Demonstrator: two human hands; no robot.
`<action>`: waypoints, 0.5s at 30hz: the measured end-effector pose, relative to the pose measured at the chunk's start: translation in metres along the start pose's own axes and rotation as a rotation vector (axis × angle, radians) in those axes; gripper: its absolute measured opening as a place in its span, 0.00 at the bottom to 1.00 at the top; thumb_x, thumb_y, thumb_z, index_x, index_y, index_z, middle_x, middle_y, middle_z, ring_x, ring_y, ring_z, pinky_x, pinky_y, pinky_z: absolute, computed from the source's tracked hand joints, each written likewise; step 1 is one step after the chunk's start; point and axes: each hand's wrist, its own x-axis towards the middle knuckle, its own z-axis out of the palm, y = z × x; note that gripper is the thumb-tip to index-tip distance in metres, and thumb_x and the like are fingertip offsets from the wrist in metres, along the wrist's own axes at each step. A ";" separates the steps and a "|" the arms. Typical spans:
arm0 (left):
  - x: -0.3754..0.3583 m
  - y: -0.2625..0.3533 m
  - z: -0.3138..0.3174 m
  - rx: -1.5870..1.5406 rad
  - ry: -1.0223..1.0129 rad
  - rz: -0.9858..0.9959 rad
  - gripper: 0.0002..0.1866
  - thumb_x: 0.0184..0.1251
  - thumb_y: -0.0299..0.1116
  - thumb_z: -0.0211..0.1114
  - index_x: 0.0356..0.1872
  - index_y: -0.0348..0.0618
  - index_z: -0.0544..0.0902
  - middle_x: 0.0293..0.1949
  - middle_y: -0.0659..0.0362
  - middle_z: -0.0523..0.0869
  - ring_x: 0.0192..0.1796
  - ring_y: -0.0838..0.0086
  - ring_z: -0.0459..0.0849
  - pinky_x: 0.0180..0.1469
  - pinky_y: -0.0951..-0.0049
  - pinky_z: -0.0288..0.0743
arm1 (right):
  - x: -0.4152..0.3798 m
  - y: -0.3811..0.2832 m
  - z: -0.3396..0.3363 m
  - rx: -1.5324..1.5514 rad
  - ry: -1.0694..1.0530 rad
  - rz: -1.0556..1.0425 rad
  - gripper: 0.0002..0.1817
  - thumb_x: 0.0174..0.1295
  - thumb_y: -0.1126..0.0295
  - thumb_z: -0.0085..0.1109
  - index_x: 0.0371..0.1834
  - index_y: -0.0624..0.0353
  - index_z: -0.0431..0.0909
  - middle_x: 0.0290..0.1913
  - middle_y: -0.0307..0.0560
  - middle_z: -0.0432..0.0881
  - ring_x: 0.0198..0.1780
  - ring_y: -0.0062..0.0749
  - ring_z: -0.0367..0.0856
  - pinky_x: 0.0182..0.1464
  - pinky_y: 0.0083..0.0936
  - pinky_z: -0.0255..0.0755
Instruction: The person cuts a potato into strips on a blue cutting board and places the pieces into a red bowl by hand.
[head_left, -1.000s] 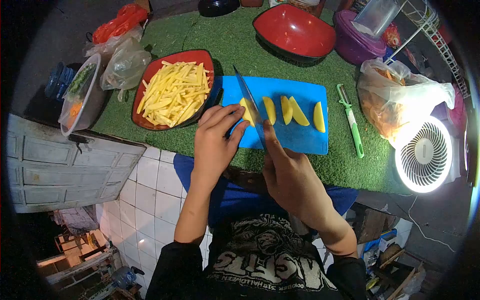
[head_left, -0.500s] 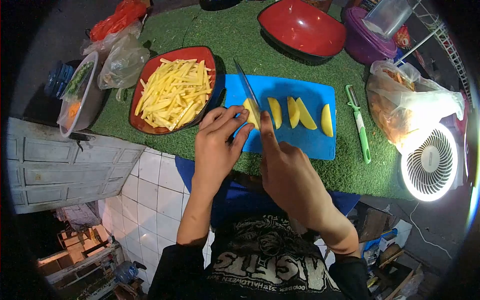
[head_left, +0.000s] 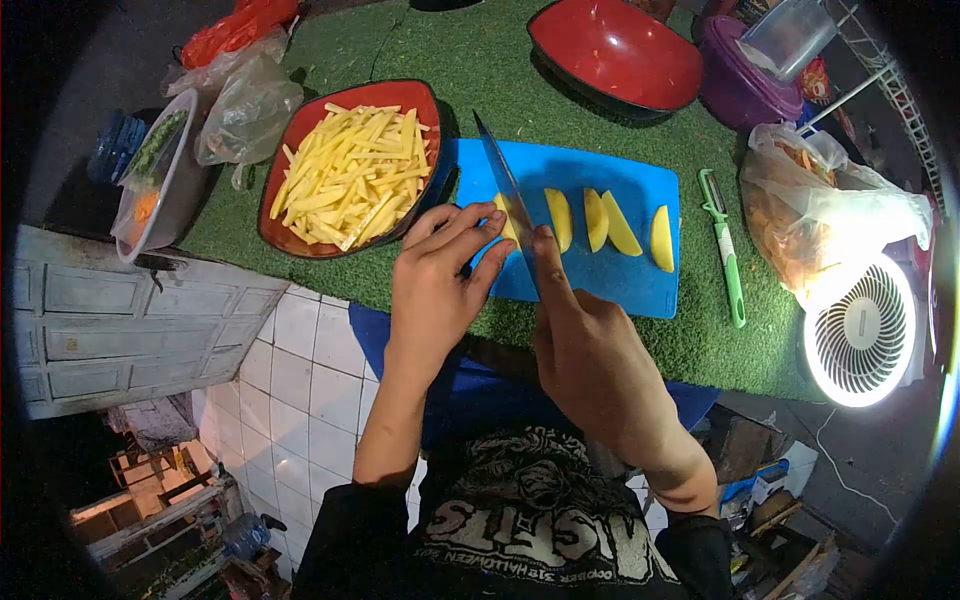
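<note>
My right hand (head_left: pixel 595 350) grips a knife (head_left: pixel 503 170), its forefinger stretched along the back of the blade. My left hand (head_left: pixel 440 275) has its fingertips closed on a potato piece (head_left: pixel 509 228) at the left part of the blue cutting board (head_left: pixel 625 290). The blade stands right beside that piece, and the fingers partly hide it. Several thick potato slices (head_left: pixel 620 226) lie to the right on the same board. Left of the board, a red bowl (head_left: pixel 271 225) with a dark outside holds a heap of potato sticks (head_left: pixel 350 175).
Green turf matting (head_left: pixel 470 60) covers the table. A second red bowl (head_left: pixel 620 60) sits at the back beside a purple tub (head_left: pixel 745 80). On the right are a green peeler (head_left: pixel 730 265), a plastic bag of peelings (head_left: pixel 790 210) and a lit fan (head_left: pixel 860 325). A plastic container (head_left: pixel 165 215) stands left.
The knife and my right hand have shifted slightly right relative to the potato piece. My left hand keeps its hold. The whole view has shifted a little.
</note>
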 end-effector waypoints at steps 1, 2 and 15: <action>0.000 -0.001 0.000 0.001 -0.003 -0.003 0.13 0.57 0.26 0.77 0.44 0.37 0.90 0.49 0.56 0.91 0.49 0.59 0.87 0.54 0.65 0.80 | 0.003 -0.004 0.001 0.008 -0.041 0.083 0.40 0.63 0.80 0.54 0.78 0.76 0.48 0.33 0.69 0.80 0.34 0.62 0.83 0.40 0.52 0.76; 0.001 -0.001 0.000 0.003 -0.011 0.015 0.13 0.58 0.28 0.77 0.45 0.37 0.90 0.49 0.55 0.91 0.48 0.59 0.86 0.53 0.63 0.80 | 0.004 -0.007 0.001 0.018 -0.082 0.165 0.39 0.65 0.79 0.55 0.79 0.71 0.50 0.34 0.66 0.81 0.37 0.63 0.83 0.44 0.54 0.74; 0.000 -0.002 -0.003 -0.013 -0.010 0.023 0.15 0.58 0.27 0.76 0.48 0.40 0.91 0.50 0.55 0.92 0.49 0.59 0.87 0.54 0.64 0.81 | 0.014 0.000 0.001 0.094 0.007 0.028 0.41 0.61 0.80 0.52 0.77 0.80 0.46 0.31 0.73 0.81 0.32 0.69 0.84 0.38 0.56 0.77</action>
